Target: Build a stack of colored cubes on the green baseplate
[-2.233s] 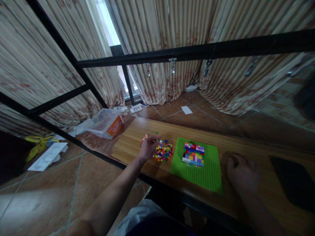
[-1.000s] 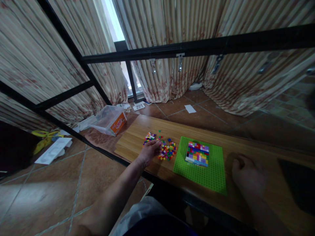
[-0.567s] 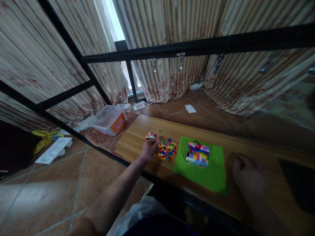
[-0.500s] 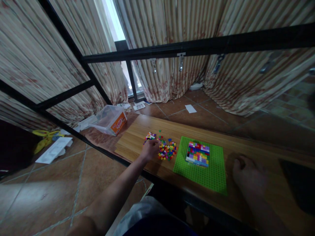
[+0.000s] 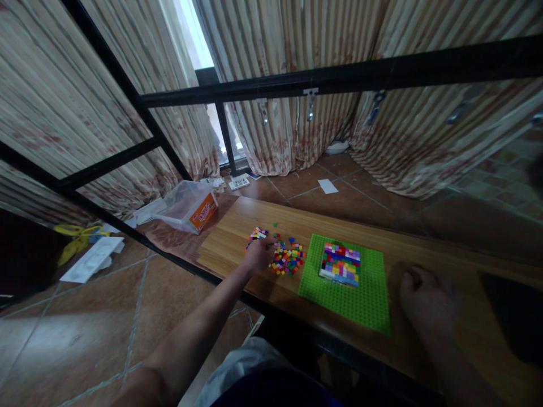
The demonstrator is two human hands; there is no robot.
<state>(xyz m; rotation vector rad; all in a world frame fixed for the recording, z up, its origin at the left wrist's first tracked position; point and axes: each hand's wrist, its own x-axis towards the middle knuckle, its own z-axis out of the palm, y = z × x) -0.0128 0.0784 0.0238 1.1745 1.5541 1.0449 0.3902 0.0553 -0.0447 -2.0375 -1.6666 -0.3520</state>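
My left hand (image 5: 257, 255) reaches over the wooden table (image 5: 237, 234) into a pile of small coloured bricks (image 5: 287, 259), fingers curled and pinched at its left edge; what they hold is too small to name. A smaller cluster of bricks (image 5: 257, 232) lies just beyond the hand. To the right lies a green baseplate (image 5: 345, 294) with a block of coloured bricks (image 5: 340, 263) built on its far half. My right hand (image 5: 424, 297) rests on the table right of the baseplate, fingers curled into a loose fist.
A black metal frame (image 5: 322, 76) crosses above the table. A clear plastic box with an orange label (image 5: 189, 206) sits at the table's left end. Papers (image 5: 91, 259) and a yellow object (image 5: 76, 237) lie on the tiled floor. A dark flat object (image 5: 515, 316) lies at far right.
My left hand has shifted slightly among the loose bricks, staying at the pile's left edge. My right hand has stayed in place.
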